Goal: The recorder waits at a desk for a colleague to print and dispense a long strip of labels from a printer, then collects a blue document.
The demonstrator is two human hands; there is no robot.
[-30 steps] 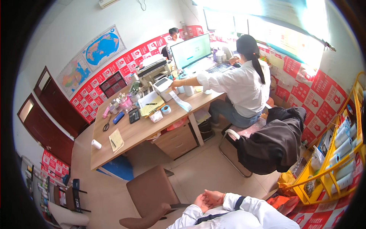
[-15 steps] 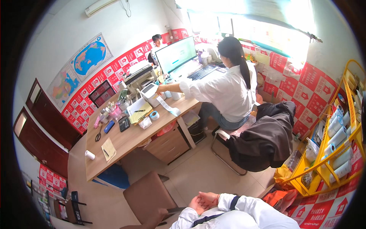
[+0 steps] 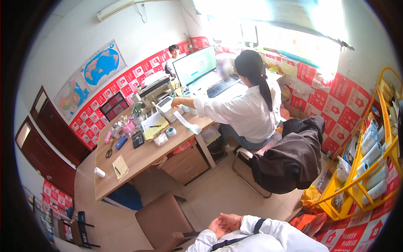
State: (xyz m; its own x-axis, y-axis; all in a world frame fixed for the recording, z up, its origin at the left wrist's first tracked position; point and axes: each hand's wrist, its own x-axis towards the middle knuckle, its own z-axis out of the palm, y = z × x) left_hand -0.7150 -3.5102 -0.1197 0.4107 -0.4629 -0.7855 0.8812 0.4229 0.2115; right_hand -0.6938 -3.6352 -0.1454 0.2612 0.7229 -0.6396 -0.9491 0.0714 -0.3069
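My left hand (image 3: pixel 218 229) and my right hand (image 3: pixel 231 221) rest against each other low in the picture, in front of my body. Their fingers are curled together, and no object shows between them. White sleeves cover both forearms. Just left of my hands stands a brown padded chair (image 3: pixel 163 218). Farther off, a co-worker in a white shirt (image 3: pixel 256 105) sits at the wooden desk (image 3: pixel 138 161). That person's outstretched hand is on a small white label printer (image 3: pixel 166 110), from which a strip of labels (image 3: pixel 187 123) hangs toward the desk edge.
The desk carries a monitor (image 3: pixel 195 65), a keyboard (image 3: pixel 222 87), a calculator (image 3: pixel 137 140), scissors (image 3: pixel 109 152) and a tape roll (image 3: pixel 171 131). A dark jacket (image 3: pixel 289 155) drapes the co-worker's chair. At right, a yellow rack (image 3: pixel 336 191) holds several rolls. Another person (image 3: pixel 174 52) is behind the monitor.
The view has shifted slightly. The co-worker's head has lowered and leaned left, toward the monitor, with the arm still reaching to the printer. My hands stay together.
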